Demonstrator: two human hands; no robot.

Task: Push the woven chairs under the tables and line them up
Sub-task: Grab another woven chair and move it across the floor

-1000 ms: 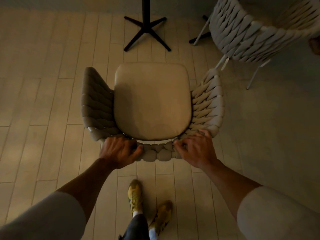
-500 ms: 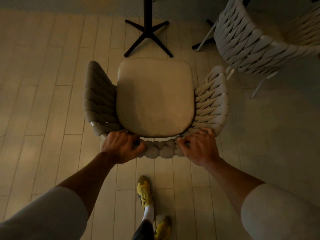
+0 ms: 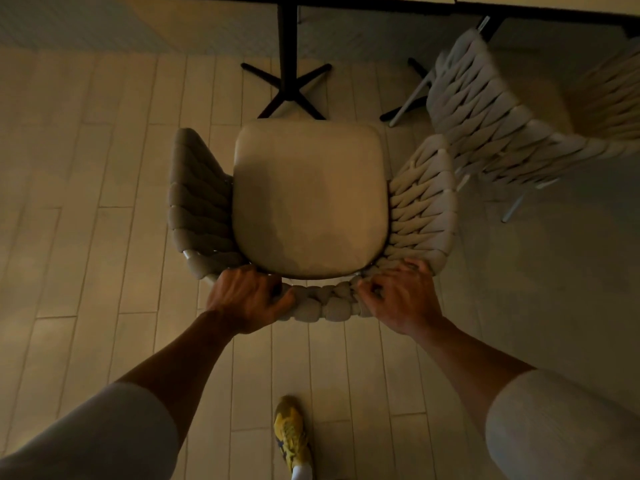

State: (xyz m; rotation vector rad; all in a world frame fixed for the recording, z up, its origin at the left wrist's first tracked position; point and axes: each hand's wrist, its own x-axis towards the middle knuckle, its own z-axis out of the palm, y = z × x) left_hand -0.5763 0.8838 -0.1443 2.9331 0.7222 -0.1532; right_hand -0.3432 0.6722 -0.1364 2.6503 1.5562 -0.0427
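A woven chair (image 3: 310, 199) with a beige seat cushion stands right below me, its front edge close to the black cross base (image 3: 287, 88) of a table. My left hand (image 3: 247, 299) grips the left part of the woven backrest top. My right hand (image 3: 401, 299) grips the right part of that backrest. A table edge (image 3: 381, 1) runs along the top of the view. A second woven chair (image 3: 519, 126) stands at the upper right, partly under the table.
Pale floor planks surround the chair, with open floor on the left. The second chair's thin metal legs (image 3: 512, 209) stand close to the right armrest. My yellow shoe (image 3: 291, 438) is on the floor behind the chair.
The chair has moved forward toward the table's base, and the table edge has come into view. I have stepped forward; both hands keep their grip on the backrest.
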